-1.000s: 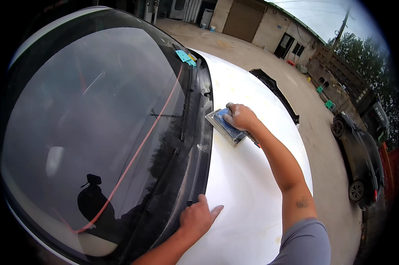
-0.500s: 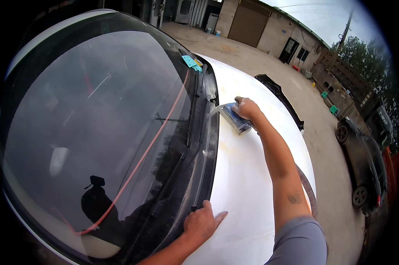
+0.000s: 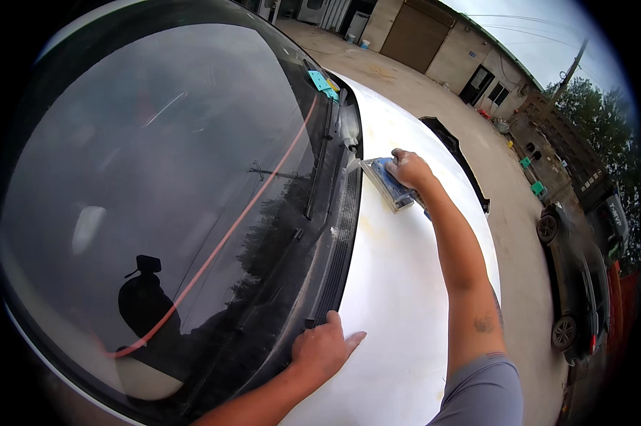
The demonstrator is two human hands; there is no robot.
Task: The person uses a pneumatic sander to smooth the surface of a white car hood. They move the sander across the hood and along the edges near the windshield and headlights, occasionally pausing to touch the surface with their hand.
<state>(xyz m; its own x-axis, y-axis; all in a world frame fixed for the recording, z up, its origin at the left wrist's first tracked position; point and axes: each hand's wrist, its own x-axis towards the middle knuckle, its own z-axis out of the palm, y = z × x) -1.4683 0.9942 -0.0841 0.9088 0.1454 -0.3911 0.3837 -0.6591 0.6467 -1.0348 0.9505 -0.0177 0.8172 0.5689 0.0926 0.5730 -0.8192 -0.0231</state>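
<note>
My right hand (image 3: pixel 410 169) grips a blue hand sander (image 3: pixel 395 192) with a flat rectangular base and dusty edges, resting on the white hood (image 3: pixel 398 270) near its windshield-side edge. Faint yellowish patches mark the paint around it. My left hand (image 3: pixel 322 344) rests at the hood's rear edge beside the black cowl (image 3: pixel 343 227), thumb spread onto the white panel and fingers partly out of sight over the edge; it holds no tool. The dark windshield (image 3: pixel 157 142) fills the left side, with wipers along its base and a thin red line across the glass.
Turquoise pieces (image 3: pixel 324 84) lie at the windshield's far base. A black panel (image 3: pixel 448 145) shows beyond the hood. A dark car (image 3: pixel 576 298) stands to the right on the concrete yard (image 3: pixel 519 234). Green stools (image 3: pixel 537 189) and a building (image 3: pixel 427 50) are behind.
My right hand and the sander have moved a little up and to the right in the picture, while my left hand stays at the hood edge. The view has shifted slightly.
</note>
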